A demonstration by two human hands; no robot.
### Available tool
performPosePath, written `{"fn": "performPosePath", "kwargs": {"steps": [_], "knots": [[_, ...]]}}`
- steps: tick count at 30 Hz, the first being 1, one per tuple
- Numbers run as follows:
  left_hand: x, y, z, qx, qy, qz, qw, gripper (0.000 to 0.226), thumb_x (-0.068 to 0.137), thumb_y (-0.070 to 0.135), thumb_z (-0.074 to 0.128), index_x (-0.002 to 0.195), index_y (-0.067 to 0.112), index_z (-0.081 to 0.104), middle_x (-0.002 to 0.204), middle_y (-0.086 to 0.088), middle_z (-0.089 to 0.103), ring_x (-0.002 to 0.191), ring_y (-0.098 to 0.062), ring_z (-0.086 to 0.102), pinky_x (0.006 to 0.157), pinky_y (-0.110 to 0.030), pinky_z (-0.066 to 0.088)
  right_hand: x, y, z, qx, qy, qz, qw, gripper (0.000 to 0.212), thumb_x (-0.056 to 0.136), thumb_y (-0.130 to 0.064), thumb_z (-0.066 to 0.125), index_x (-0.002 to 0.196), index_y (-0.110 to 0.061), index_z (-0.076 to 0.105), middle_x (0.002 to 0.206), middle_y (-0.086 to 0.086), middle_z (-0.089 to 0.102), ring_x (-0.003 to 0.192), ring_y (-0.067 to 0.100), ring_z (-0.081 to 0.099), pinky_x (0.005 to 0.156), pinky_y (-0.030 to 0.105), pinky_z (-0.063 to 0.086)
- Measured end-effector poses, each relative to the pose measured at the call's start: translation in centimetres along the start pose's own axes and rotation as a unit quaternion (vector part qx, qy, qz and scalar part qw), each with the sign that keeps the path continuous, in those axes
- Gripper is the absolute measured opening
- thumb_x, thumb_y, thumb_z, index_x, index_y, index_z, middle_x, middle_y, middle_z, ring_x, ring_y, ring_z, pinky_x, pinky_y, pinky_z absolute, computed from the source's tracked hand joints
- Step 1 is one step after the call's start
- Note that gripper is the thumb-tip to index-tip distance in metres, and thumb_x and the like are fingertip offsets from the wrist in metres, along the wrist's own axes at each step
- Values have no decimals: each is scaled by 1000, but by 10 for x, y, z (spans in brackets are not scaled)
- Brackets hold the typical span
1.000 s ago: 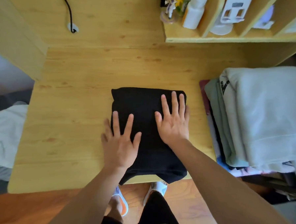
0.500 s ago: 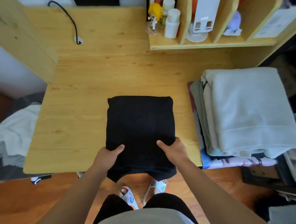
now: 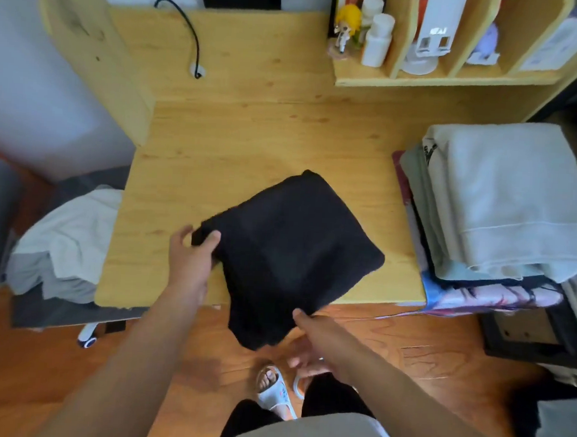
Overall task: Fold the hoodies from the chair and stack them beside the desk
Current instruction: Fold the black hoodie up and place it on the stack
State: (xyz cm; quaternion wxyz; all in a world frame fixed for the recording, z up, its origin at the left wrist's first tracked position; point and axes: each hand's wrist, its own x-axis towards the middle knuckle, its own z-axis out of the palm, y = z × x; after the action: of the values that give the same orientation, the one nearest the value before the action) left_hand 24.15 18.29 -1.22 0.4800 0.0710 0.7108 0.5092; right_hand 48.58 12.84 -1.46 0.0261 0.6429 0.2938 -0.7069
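Left hand (image 3: 191, 256) grips the folded black hoodie (image 3: 289, 245) at its left corner; right hand (image 3: 311, 339) pinches its near edge. Hoodie sits skewed between both hands, overhanging the bench (image 3: 251, 143) edge.

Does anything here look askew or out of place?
The folded black hoodie sits turned diagonally, one corner hanging past the desk front edge, gripped by left hand and right hand.

It was a home bedroom or study: a pine desk (image 3: 237, 142) with cubby shelves (image 3: 448, 76) held a figurine (image 3: 346, 27), beside stacked folded clothes (image 3: 502, 202), over wooden flooring (image 3: 38, 372).
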Motion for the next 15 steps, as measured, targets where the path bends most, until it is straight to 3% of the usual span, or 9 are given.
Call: {"fn": "performPosePath", "kwargs": {"steps": [2,3,5,6,8,9,10,13,15], "knots": [[20,28,-17,-14,58,23,998,57,97,20,67,147,30,40,119,-2,64,107,-18,64,97,-37,52,-23,-21,11,-170,-139,-31,975,36,97,-36,57,113,-5,66,96,13,75,69,20,72,71,35,61],[18,35,-24,1,98,34,995,53,98,23,64,146,29,40,118,-2,63,103,-17,62,91,-33,51,-29,-37,13,-217,-139,-82,963,27,97,-30,57,109,-8,68,95,11,76,69,19,71,69,34,60],[-4,21,-34,78,169,46,981,42,101,27,60,140,25,45,123,-6,60,100,-22,60,83,-34,46,-21,-84,6,-218,-19,-237,947,15,97,-23,57,102,-15,70,92,6,74,73,21,71,75,39,62],[-19,4,-35,113,171,20,979,38,101,31,60,136,23,46,125,-6,58,103,-24,58,84,-36,45,-12,-114,-2,-239,81,-319,913,14,97,-24,58,104,-18,69,96,3,73,83,22,70,82,40,60],[-47,-29,-28,91,124,-132,979,40,101,43,58,131,18,49,114,-5,58,98,-25,57,89,-39,44,17,-174,-26,-382,255,-419,783,30,96,-34,59,123,-22,64,119,2,67,114,22,60,100,39,49],[-56,-41,-22,59,71,-214,973,45,100,50,57,130,17,50,110,-7,60,97,-25,59,93,-40,46,35,-197,-40,-454,283,-411,738,44,96,-42,58,134,-21,57,132,4,61,127,26,52,107,41,43],[-59,-51,-14,32,19,-266,963,56,98,57,57,136,17,50,114,-9,62,101,-26,62,97,-43,49,58,-214,-55,-498,281,-370,732,57,95,-50,56,143,-19,49,142,7,54,134,29,45,111,43,39],[-50,-57,9,0,-57,-258,965,82,88,71,59,149,19,42,137,-13,60,121,-31,61,107,-50,48,109,-219,-84,-456,171,-230,843,84,90,-69,52,156,-24,26,153,2,45,136,29,46,112,45,38],[-38,-53,22,3,-67,-228,971,100,72,82,65,150,24,39,143,-7,57,126,-30,59,109,-51,47,114,-205,-87,-414,117,-203,879,87,87,-73,50,156,-30,19,151,-3,46,133,27,49,110,43,39]]}}
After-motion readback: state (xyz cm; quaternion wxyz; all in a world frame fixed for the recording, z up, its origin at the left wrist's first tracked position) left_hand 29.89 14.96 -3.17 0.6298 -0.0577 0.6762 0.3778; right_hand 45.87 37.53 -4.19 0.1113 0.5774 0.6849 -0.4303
